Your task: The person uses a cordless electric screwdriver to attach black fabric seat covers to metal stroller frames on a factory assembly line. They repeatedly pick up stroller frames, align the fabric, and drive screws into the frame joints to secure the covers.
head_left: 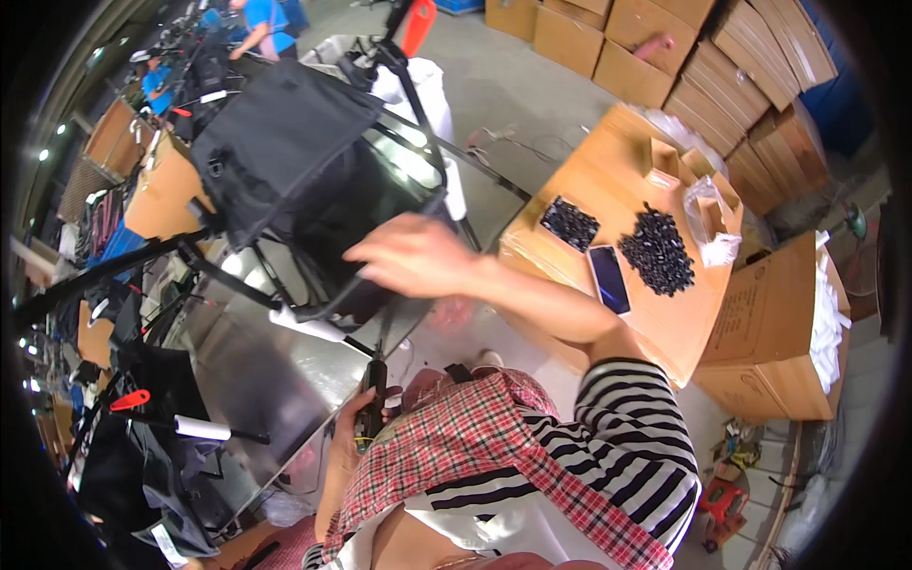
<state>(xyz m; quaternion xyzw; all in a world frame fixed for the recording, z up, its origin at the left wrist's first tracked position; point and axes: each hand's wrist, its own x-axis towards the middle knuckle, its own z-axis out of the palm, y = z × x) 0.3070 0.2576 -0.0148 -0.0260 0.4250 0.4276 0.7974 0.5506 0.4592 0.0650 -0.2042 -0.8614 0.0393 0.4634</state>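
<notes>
Overhead, right hand (415,255) spreads open, flat on black fabric bag (294,152) framed above steel table's (256,375) far edge. Left hand (353,427) grips dark tool (373,394) at near edge. Best steady frame (313,323) before driving.

Matt black cloth bag (285,142) on a glossy steel table (275,370); dull brown cardboard boxes (665,57).

Counts on the side table

Two heaps of small black plastic parts (655,251), one dark flat phone (609,278), one crumpled clear bag (712,220).
</notes>
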